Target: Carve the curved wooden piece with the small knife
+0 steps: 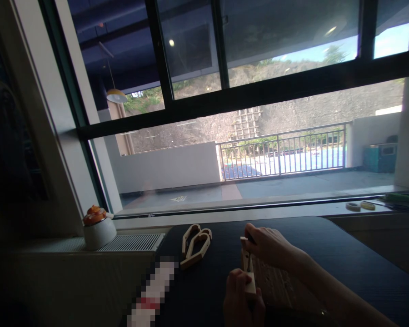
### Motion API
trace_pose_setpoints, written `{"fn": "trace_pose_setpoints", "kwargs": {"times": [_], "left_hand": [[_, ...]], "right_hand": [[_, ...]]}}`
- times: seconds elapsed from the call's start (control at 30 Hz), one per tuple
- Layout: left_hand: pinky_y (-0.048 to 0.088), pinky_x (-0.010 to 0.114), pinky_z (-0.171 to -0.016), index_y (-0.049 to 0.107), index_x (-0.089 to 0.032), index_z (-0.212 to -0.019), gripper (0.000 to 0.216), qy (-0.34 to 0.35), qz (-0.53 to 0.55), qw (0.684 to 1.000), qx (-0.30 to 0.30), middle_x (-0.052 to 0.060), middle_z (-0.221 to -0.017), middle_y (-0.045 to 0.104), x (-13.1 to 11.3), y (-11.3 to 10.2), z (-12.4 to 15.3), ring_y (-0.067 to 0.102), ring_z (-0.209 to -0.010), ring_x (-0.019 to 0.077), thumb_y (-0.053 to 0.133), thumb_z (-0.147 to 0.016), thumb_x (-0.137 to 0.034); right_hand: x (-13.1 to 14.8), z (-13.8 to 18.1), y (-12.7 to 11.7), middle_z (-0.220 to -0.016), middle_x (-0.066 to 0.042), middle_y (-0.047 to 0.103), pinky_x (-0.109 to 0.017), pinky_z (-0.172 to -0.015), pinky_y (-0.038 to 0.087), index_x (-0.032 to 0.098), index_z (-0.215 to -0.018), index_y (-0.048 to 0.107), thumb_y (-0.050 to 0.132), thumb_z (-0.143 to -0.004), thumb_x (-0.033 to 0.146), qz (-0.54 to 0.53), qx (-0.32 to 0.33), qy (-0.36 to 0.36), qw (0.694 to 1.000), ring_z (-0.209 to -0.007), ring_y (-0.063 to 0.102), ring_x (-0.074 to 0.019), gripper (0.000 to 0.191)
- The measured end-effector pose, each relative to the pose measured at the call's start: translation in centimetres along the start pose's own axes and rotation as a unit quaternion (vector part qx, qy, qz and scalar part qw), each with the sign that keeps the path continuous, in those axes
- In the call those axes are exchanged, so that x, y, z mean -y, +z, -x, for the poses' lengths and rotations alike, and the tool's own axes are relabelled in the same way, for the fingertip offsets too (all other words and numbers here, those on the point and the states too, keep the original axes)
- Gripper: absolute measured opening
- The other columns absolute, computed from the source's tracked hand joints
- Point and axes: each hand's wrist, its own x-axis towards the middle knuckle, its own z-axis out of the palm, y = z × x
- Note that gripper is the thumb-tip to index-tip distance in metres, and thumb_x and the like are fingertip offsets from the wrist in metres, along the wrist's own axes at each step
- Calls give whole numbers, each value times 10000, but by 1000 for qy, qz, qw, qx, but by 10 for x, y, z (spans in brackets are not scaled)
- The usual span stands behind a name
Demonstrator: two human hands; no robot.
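My left hand (240,297) is closed around a pale wooden block (250,284) near the table's front. Above it, my right hand (267,243) grips a thin dark-shafted tool, apparently a screwdriver (249,262), whose handle is mostly hidden in the fingers. The shaft points down and its tip meets the top of the block. A light wooden strip (244,259) with a hole runs behind the shaft. Under and beside both hands lies a brown plank-like wooden board (272,281). To the left, two pale angular wooden frames (199,245) rest on the dark table (293,229).
A blurred-out pinkish strip (160,281) lies along the table's left side. A white pot with an orange top (98,227) stands on a vented ledge (132,243). Rolls of tape (353,206) sit on the sill at right. A large window (197,106) faces me.
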Motion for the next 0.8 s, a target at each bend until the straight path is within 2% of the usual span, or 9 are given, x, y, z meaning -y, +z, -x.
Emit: {"fn": "trace_pose_setpoints", "kwargs": {"times": [0.2, 0.37, 0.47, 0.63, 0.8], "left_hand": [[505, 288, -714, 531, -197, -896, 148, -6, 8, 1000, 15, 75, -905, 559, -1, -2, 0, 568, -807, 180, 432, -790, -161], [506, 293, -711, 520, -201, -884, 144, -6, 3, 1000, -1, 72, -896, 565, -2, -2, -1, 569, -805, 182, 431, -785, -148], [507, 296, -724, 505, -206, -896, 150, -8, -1, 1000, 16, 74, -911, 560, -2, -2, -1, 568, -824, 186, 432, -782, -140], [508, 300, -733, 503, -206, -904, 152, -10, 1, 999, 34, 74, -906, 555, -1, -4, -1, 576, -827, 187, 425, -786, -149], [501, 282, -707, 509, -207, -896, 147, -14, 0, 1000, 26, 72, -906, 559, -1, -2, 0, 578, -809, 182, 429, -783, -157]], "right_hand": [[5, 3, 4, -879, -64, 673, -241, -552, 309, 213, -1186, 456, 338, -916, 278, -61, 9, -37, 997, -696, 609, -164, 301], [14, -2, 8, -831, -51, 676, -245, -535, 278, 210, -1082, 512, 422, -883, 276, -20, -11, -34, 999, -695, 617, -180, 228], [14, -4, 9, -806, -56, 678, -258, -541, 264, 207, -1055, 519, 425, -886, 291, -8, -18, -23, 1000, -709, 628, -199, 211], [12, 0, 9, -801, -60, 686, -269, -549, 261, 207, -1133, 484, 312, -925, 283, -13, -17, -25, 999, -720, 637, -205, 280], [8, 0, 10, -799, -67, 681, -260, -531, 265, 183, -1231, 423, 297, -925, 269, -40, -2, -25, 999, -673, 623, -187, 342]]}}
